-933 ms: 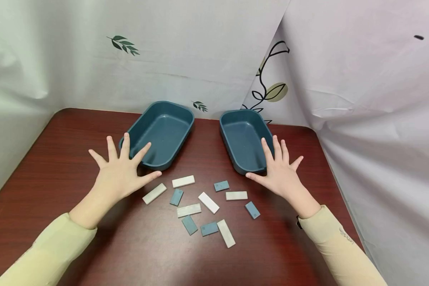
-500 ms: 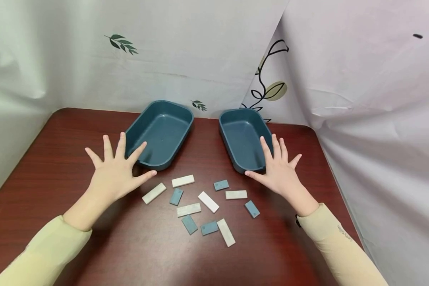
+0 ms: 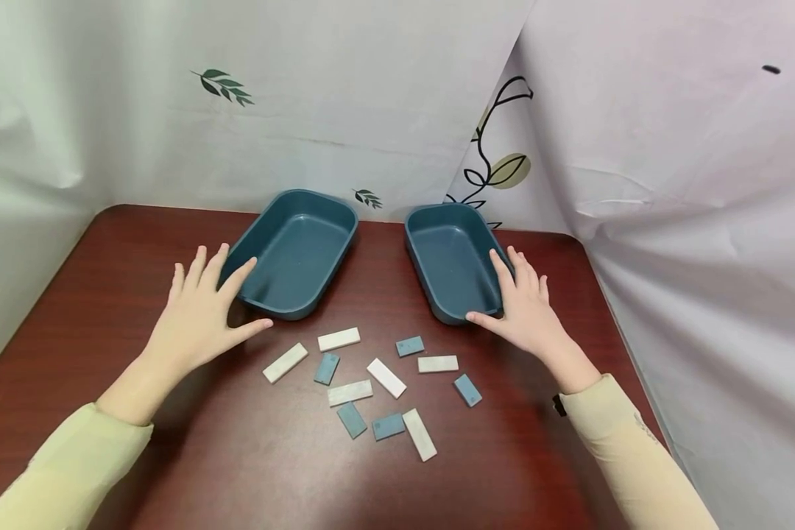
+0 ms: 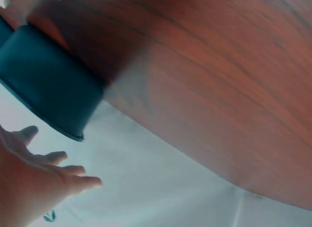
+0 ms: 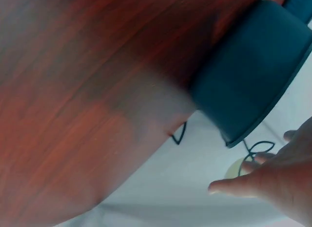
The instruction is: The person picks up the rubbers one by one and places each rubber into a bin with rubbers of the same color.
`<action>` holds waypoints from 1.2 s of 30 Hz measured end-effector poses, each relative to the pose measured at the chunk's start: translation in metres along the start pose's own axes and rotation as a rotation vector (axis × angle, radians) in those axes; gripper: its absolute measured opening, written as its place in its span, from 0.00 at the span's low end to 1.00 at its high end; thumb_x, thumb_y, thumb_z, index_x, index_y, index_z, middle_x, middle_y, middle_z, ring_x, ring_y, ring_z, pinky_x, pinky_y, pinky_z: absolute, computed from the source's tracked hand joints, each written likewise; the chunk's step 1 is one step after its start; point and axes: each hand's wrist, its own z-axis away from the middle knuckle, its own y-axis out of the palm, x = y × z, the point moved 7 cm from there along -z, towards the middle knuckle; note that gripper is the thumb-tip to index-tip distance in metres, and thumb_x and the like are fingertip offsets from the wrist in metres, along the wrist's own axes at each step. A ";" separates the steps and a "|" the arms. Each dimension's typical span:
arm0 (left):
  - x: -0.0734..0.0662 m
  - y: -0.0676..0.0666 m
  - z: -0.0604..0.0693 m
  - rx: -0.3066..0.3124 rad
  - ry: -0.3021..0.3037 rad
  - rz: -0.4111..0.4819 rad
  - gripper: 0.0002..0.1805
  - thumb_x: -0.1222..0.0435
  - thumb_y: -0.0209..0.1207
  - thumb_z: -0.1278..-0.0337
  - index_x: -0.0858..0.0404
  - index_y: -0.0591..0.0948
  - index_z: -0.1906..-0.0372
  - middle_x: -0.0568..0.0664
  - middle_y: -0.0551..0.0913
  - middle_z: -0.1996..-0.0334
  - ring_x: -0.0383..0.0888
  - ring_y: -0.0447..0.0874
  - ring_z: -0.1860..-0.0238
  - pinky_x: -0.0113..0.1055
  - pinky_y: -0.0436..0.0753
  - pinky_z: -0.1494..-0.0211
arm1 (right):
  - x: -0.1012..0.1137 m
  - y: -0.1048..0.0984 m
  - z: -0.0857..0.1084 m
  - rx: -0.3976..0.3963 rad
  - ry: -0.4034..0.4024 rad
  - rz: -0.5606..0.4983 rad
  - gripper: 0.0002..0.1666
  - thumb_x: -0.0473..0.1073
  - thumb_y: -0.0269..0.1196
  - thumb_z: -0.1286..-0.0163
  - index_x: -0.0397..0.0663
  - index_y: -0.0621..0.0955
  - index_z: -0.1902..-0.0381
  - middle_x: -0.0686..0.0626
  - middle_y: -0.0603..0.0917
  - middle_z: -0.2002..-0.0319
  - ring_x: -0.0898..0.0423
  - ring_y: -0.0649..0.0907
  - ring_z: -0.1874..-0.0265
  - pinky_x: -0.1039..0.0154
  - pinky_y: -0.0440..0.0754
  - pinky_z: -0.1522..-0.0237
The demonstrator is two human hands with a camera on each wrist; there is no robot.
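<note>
In the head view my left hand [image 3: 195,320] is held over the table with nothing in it, its fingertips near the side of the left dark teal tray [image 3: 298,309]. My right hand [image 3: 526,313] hovers by the right teal tray [image 3: 448,316], likewise holding nothing, its fingers extended. Between and in front of the trays lie several flat tiles: long whitish ones such as a white tile [image 3: 386,378] and a pale tile [image 3: 419,434], and shorter blue-grey ones such as a blue tile [image 3: 467,390]. Both trays have bare insides. In the wrist views each hand shows beside a tray's outer wall.
The dark red wooden table [image 3: 291,478] has rounded far corners. White sheeting [image 3: 344,81] with printed leaves hangs behind it and along both sides.
My left hand has shifted left, and its fingers are less widely spread. The right hand's fingers have drawn closer together and it has moved slightly right. Tiles and trays stay in place.
</note>
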 end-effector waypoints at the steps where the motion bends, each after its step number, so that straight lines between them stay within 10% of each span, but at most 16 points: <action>1: 0.003 0.000 0.000 -0.004 0.003 0.010 0.57 0.38 0.74 0.50 0.56 0.65 0.18 0.72 0.56 0.18 0.76 0.50 0.18 0.80 0.52 0.22 | -0.002 0.000 0.000 0.003 -0.010 -0.002 0.71 0.65 0.76 0.37 0.54 0.46 0.12 0.35 0.45 0.14 0.32 0.48 0.15 0.15 0.46 0.25; 17: 0.041 0.012 -0.005 0.057 -0.108 0.250 0.63 0.46 0.81 0.52 0.66 0.60 0.17 0.70 0.59 0.19 0.73 0.58 0.21 0.75 0.64 0.26 | -0.034 0.011 0.001 0.056 -0.031 -0.155 0.70 0.56 0.78 0.36 0.47 0.45 0.12 0.35 0.48 0.15 0.32 0.51 0.17 0.28 0.63 0.23; 36: 0.044 0.020 -0.007 0.047 -0.245 0.476 0.59 0.54 0.80 0.46 0.65 0.58 0.16 0.71 0.69 0.24 0.74 0.70 0.28 0.74 0.73 0.33 | -0.055 0.020 0.005 0.044 0.094 -0.336 0.65 0.49 0.77 0.34 0.38 0.49 0.14 0.31 0.57 0.17 0.33 0.61 0.19 0.30 0.61 0.21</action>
